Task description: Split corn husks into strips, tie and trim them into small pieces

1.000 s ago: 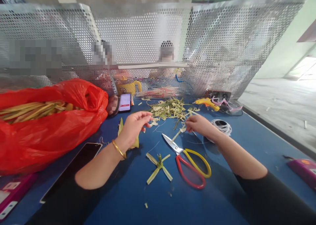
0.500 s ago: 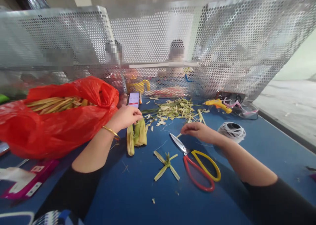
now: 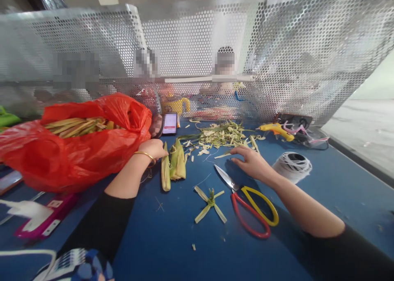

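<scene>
My left hand (image 3: 154, 148) rests on the blue table (image 3: 184, 240) beside the red plastic bag (image 3: 76, 149), its fingers curled at the top of a small bundle of green-yellow leaf strips (image 3: 172, 166); whether it grips them I cannot tell. My right hand (image 3: 250, 162) lies flat and open on the table, fingers spread toward the pile of leaf trimmings (image 3: 220, 135). Just below it lie scissors (image 3: 249, 203) with one red and one yellow handle. A small folded leaf cross (image 3: 210, 202) sits between my arms.
A phone (image 3: 170, 123) stands lit behind the bundle. A yellow glue gun (image 3: 275, 130) and a white spool of thread (image 3: 292, 163) lie at the right. Pink packages (image 3: 46, 219) sit at the left. A perforated metal screen (image 3: 277, 59) closes the back, with people behind it.
My left hand moved left from the trimmings toward the red bag and the leaf bundle. My right hand opened flat on the table. The view shifted left.
</scene>
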Action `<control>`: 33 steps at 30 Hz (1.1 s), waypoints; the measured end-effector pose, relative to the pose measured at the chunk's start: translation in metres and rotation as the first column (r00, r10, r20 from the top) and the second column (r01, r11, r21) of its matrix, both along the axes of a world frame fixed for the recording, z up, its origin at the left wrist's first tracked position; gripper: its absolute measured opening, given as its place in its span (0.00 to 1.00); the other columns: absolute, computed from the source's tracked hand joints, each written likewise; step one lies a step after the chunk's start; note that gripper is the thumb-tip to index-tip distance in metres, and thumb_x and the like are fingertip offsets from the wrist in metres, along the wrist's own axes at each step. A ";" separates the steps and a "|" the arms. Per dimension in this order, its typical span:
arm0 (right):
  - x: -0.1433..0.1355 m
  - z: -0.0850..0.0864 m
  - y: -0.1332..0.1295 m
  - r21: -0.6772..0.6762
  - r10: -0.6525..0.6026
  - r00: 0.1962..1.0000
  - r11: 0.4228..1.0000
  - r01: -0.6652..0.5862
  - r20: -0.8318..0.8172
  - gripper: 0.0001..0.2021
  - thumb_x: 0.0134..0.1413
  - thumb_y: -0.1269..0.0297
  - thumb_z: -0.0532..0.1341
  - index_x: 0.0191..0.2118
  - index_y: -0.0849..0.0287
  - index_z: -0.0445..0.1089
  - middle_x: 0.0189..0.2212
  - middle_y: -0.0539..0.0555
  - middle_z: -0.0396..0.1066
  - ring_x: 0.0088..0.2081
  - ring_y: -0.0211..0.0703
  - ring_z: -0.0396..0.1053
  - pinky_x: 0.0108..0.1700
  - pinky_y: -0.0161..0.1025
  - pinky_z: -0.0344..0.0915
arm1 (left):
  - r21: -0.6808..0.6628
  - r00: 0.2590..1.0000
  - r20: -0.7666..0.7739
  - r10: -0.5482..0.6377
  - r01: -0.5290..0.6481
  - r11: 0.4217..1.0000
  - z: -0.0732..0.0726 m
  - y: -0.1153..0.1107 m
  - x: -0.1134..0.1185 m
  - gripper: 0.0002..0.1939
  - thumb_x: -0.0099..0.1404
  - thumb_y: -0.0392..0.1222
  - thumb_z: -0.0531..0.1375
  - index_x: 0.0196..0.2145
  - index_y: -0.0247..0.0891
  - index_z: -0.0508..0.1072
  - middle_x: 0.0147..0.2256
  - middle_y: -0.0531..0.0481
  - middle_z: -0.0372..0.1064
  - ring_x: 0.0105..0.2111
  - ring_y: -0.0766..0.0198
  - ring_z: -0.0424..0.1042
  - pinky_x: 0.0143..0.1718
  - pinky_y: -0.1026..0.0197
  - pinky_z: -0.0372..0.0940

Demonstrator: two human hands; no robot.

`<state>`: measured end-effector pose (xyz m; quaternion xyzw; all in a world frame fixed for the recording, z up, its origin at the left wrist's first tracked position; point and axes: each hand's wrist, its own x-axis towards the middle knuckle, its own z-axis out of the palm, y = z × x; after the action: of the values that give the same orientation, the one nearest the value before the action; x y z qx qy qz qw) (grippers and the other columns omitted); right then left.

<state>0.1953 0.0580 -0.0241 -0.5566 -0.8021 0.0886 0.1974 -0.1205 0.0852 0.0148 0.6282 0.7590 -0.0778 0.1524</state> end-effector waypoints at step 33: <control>-0.060 0.029 -0.071 -0.239 -0.018 0.824 0.960 -0.143 -0.566 0.11 0.49 0.58 0.60 0.25 0.57 0.60 0.20 0.45 0.56 0.23 0.34 0.52 0.25 0.33 0.52 | 0.335 0.196 0.935 -0.296 -0.205 0.920 -0.002 -0.073 0.115 0.13 0.47 0.44 0.67 0.29 0.37 0.69 0.26 0.52 0.70 0.26 0.65 0.69 0.25 0.64 0.64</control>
<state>0.1349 -0.0126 0.0050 -0.5004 -0.7063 0.3642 0.3438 -0.0053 0.0126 0.0130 0.5722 0.4673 0.4853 0.4676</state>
